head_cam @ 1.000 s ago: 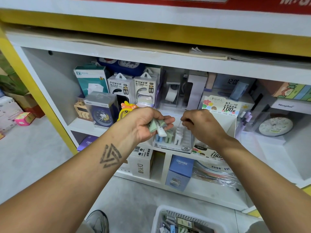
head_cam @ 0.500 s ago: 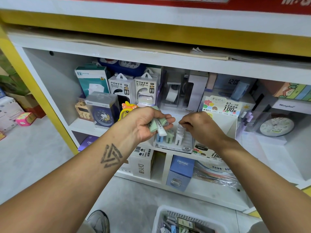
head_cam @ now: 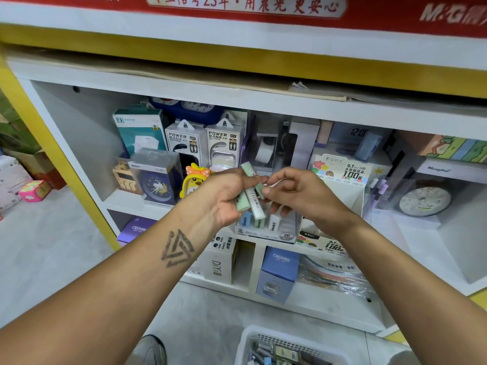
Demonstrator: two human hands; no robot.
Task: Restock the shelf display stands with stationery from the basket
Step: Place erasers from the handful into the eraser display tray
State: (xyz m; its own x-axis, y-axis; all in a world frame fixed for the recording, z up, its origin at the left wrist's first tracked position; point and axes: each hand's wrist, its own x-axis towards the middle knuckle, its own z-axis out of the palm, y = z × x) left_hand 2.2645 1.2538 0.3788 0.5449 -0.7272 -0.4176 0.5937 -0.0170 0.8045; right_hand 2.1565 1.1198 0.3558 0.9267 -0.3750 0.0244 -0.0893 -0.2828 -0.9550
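Observation:
My left hand (head_cam: 224,196) grips a small bunch of pale green and white lead cases (head_cam: 251,200) in front of the middle shelf. My right hand (head_cam: 297,193) meets it from the right, thumb and fingertips pinching the upper end of one green case. Right below both hands a clear display stand (head_cam: 274,233) marked 2B holds several upright blue, green and white cases. At the bottom edge of the view sits the white basket (head_cam: 253,338) with more stationery.
Power bank boxes (head_cam: 204,146), a boxed blue clock (head_cam: 155,177) and a yellow duck toy (head_cam: 193,180) stand left of the hands. A cardboard lead display (head_cam: 345,175) and another clock (head_cam: 424,201) stand to the right. Boxes fill the lower shelf (head_cam: 329,304).
My right hand has come up from the display stand to the bunch in my left hand and pinched a green case. My left hand has lifted a little.

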